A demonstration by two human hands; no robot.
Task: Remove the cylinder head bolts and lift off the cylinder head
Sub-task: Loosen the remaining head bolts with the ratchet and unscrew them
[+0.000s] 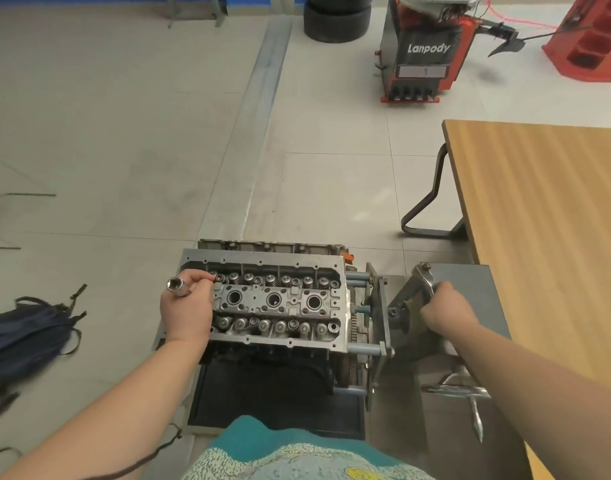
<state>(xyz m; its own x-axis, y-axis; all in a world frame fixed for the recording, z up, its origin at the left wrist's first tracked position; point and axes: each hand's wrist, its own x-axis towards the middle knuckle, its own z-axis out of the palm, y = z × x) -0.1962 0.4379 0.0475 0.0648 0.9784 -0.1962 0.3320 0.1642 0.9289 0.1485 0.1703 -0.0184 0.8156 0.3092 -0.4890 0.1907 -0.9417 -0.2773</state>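
1. On the engine stand (pixel 380 317) between the person's arms sits the cylinder head (pixel 276 301), its open top holding two rows of valve springs and three round wells along the middle.
2. The left hand (pixel 186 308) curls its fingers (pixel 196 279) round a socket (pixel 177 285), fingertips touching the head's far-left corner.
3. The right hand (pixel 444 306) grips the stand's metal handle (pixel 420 285), fingers wrapped round it.
4. A wooden desk (pixel 539 209) stands to the right; one dark bag (pixel 27 337) lies on the floor.

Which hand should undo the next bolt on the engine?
Probably the left hand: it already holds the socket tool and its fingertips touch the cylinder head. The right hand grips the stand's handle, off to the side.
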